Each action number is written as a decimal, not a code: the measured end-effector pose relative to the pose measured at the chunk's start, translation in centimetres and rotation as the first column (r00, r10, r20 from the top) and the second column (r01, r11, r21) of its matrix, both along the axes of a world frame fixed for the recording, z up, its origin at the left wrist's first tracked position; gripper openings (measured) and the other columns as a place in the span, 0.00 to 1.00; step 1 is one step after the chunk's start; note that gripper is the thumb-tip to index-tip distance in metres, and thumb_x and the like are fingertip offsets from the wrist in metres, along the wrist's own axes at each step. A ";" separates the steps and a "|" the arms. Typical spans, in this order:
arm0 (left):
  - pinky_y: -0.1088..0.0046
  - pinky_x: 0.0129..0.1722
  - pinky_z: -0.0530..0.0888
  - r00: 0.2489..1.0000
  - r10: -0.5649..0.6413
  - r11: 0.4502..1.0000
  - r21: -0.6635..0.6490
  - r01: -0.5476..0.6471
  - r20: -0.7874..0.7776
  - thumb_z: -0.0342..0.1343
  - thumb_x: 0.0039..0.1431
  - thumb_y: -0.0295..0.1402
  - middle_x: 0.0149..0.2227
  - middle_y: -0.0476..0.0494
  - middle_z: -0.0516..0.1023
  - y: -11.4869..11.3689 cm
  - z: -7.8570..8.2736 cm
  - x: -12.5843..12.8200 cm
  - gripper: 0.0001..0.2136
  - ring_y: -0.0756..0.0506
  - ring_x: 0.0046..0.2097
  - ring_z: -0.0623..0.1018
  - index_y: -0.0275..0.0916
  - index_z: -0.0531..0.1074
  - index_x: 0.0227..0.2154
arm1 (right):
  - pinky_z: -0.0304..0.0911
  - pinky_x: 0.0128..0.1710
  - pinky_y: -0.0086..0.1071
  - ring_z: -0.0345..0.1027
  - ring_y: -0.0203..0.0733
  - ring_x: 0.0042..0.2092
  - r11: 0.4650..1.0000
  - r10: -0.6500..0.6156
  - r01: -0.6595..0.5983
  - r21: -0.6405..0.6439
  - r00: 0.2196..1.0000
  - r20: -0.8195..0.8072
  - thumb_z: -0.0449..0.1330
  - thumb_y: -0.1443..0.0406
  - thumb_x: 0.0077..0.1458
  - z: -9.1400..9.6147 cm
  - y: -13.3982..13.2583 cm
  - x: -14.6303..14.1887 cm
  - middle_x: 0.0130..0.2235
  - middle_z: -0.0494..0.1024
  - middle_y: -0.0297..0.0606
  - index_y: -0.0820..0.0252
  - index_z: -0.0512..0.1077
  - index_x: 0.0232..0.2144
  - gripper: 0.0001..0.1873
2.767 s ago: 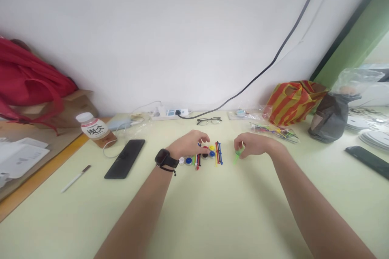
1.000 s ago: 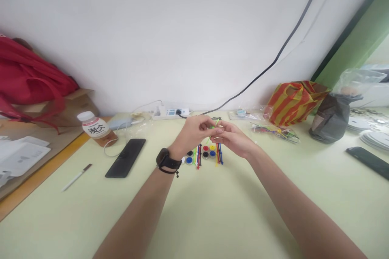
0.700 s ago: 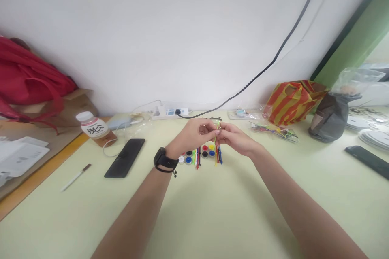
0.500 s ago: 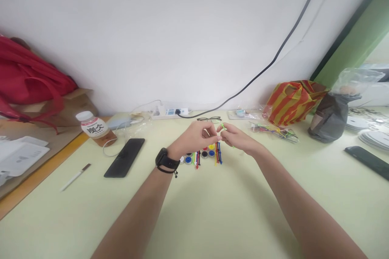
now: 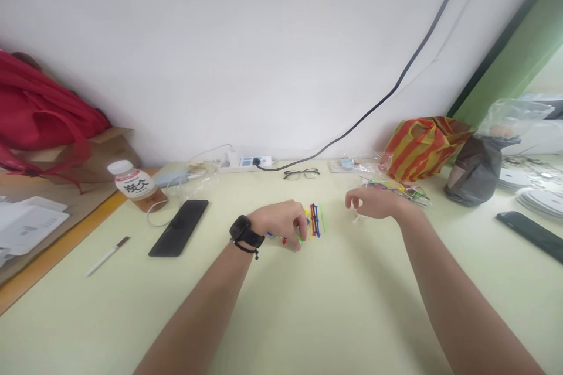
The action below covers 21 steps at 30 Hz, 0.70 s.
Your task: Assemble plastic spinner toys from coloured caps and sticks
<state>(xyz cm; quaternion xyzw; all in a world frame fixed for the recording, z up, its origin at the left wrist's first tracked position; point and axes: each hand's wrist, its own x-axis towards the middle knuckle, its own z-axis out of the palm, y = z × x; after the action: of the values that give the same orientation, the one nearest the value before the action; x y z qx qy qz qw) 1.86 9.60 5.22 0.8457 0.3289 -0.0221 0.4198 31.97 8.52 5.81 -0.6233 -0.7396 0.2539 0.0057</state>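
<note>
My left hand (image 5: 284, 221) is low over the table, its thumb and fingers closed on a small green disc (image 5: 300, 239). It covers most of the small coloured discs and some of the plastic arrows beneath it. Right of its fingers, red and blue arrows (image 5: 315, 221) lie side by side, with a thin green arrow (image 5: 323, 218) a little apart from them. My right hand (image 5: 373, 202) hangs farther right, fingers bent down and apart. Just below its fingertips is a small white piece (image 5: 359, 218); whether they touch cannot be made out.
Behind my right hand lies a clear bag of coloured arrows (image 5: 407, 189). Eyeglasses (image 5: 301, 174) and a power strip (image 5: 246, 164) are near the wall. A black phone (image 5: 179, 227), a bottle (image 5: 136, 184) and a white pen (image 5: 107, 256) stand or lie on the left.
My hands have parted. The left came down toward me with a green disc; the right let go of the green arrow, which lies beside the blue one, and moved right.
</note>
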 end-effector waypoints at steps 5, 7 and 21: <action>0.75 0.23 0.68 0.998 0.021 1.000 0.005 -0.021 0.067 0.67 0.40 0.28 0.27 0.49 0.78 0.3 0.1 -0.5 0.11 0.49 0.24 0.75 0.39 0.83 0.31 | 0.61 0.32 0.33 0.74 0.48 0.41 0.999 -0.006 0.009 -0.051 0.998 0.068 0.67 0.68 0.44 -0.4 -0.1 2.2 0.44 0.81 0.38 0.51 0.79 0.34 0.12; 0.76 0.25 0.67 0.993 0.012 0.997 0.073 -0.021 0.116 0.69 0.39 0.28 0.27 0.51 0.75 0.6 0.4 -0.8 0.14 0.50 0.26 0.73 0.39 0.83 0.34 | 0.61 0.32 0.33 0.75 0.47 0.41 0.998 -0.025 0.028 -0.053 0.998 0.053 0.66 0.69 0.44 -0.5 0.0 2.1 0.43 0.82 0.38 0.52 0.78 0.33 0.10; 0.68 0.48 0.79 0.781 0.173 0.933 0.155 -0.326 0.600 0.62 0.63 0.42 0.51 0.40 0.81 -1.3 3.6 1.0 0.16 0.45 0.45 0.82 0.41 0.77 0.50 | 0.69 0.43 0.39 0.74 0.43 0.39 0.991 0.128 -0.109 0.077 0.613 -0.780 0.64 0.55 0.60 2.9 -1.8 -4.9 0.36 0.78 0.36 0.54 0.70 0.36 0.11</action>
<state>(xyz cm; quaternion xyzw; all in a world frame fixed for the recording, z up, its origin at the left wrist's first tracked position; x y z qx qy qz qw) 2.87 8.28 8.87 0.8066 0.2958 0.3329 0.3887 27.03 6.71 8.75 -0.4004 -0.7056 0.4912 0.3172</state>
